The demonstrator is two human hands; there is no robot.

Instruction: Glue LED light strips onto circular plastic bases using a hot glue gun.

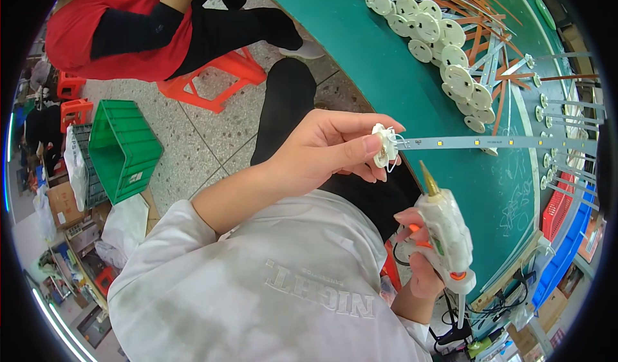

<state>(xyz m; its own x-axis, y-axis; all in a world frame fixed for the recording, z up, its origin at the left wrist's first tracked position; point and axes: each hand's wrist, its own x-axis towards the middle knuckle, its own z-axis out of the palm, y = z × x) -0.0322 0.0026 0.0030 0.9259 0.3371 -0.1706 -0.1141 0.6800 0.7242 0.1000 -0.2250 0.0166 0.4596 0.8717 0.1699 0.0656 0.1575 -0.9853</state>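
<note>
"One white cap (388,143): where is it?"
"Pinched between the left hand's (322,149) thumb and bent fingers, by the tabletop's (412,108) near edge; a light strip (460,143) reaches rightward from it."
"And the right hand (425,277)?"
"Curled around a glue gun (448,228)."

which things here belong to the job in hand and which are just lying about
Likely in the job: glue gun in right hand; white disc in left hand; LED strip; heaped white discs

Seemingly just about: green crate; cardboard box at far left
</note>
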